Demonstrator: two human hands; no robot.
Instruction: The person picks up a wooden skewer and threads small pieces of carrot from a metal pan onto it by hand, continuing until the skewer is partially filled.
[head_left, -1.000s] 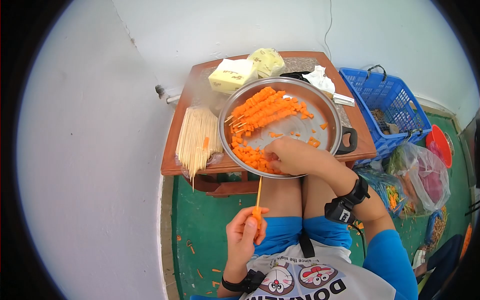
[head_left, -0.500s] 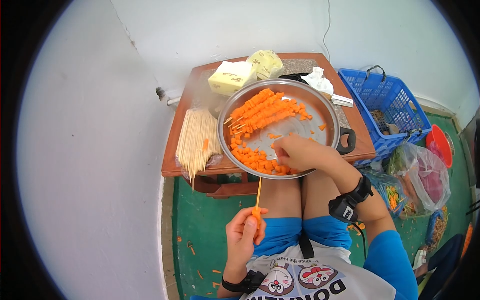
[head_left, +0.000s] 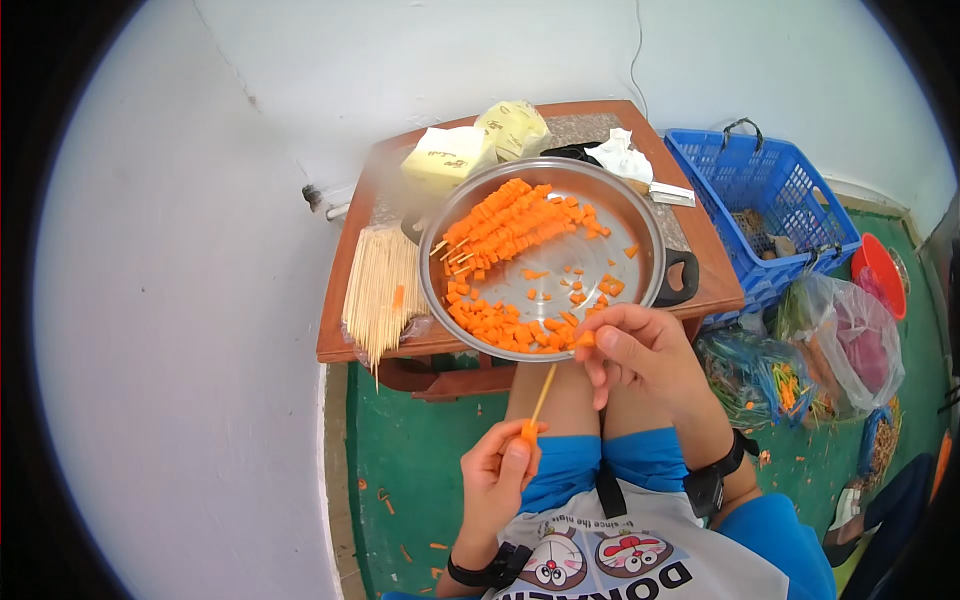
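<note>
Below the pan's near rim, my left hand (head_left: 500,472) pinches a wooden skewer (head_left: 543,393) that points up, with carrot on its lower part. My right hand (head_left: 643,362) holds a small orange carrot piece (head_left: 586,339) between thumb and fingertips, just right of the skewer's tip. The steel pan (head_left: 655,230) holds loaded carrot skewers (head_left: 510,225) at the back left and loose carrot pieces (head_left: 490,318) along its near side. Left of the pan lies a pile of bare skewers (head_left: 378,290) with one bit of carrot on it.
On the wooden table (head_left: 335,325) are a tissue pack (head_left: 445,160), a yellow bag (head_left: 515,128) and crumpled white tissue (head_left: 620,157). At the right stand a blue basket (head_left: 760,180), a red bowl (head_left: 880,275) and plastic bags (head_left: 850,345). Another person's shoe (head_left: 846,515) shows lower right.
My right hand has come out of the pan toward me with a carrot piece. My left hand has moved slightly right, and the skewer now leans more to the right.
</note>
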